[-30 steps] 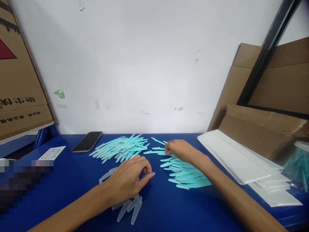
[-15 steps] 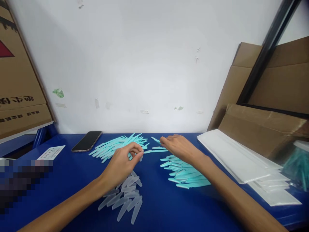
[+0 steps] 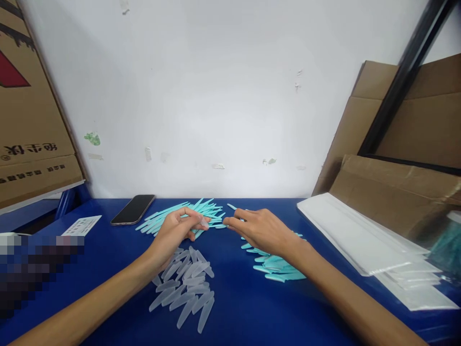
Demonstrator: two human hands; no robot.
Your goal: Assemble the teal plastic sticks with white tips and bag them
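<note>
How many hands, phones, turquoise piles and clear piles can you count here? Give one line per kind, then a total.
Hands: 2 (left hand, right hand)
Phone: 1
Turquoise piles: 2 (far pile, right pile)
Clear pile: 1
Total: 6
Single pieces overlap too much to count.

A phone point(image 3: 133, 209) lies near a printed card point(image 3: 82, 225), before a white wall point(image 3: 216, 96).

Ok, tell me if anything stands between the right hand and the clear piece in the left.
Nothing visible blocks the right hand from the clear piece in the left hand. Turquoise pieces show in the gap; whether held or lying, I can't tell.
</note>
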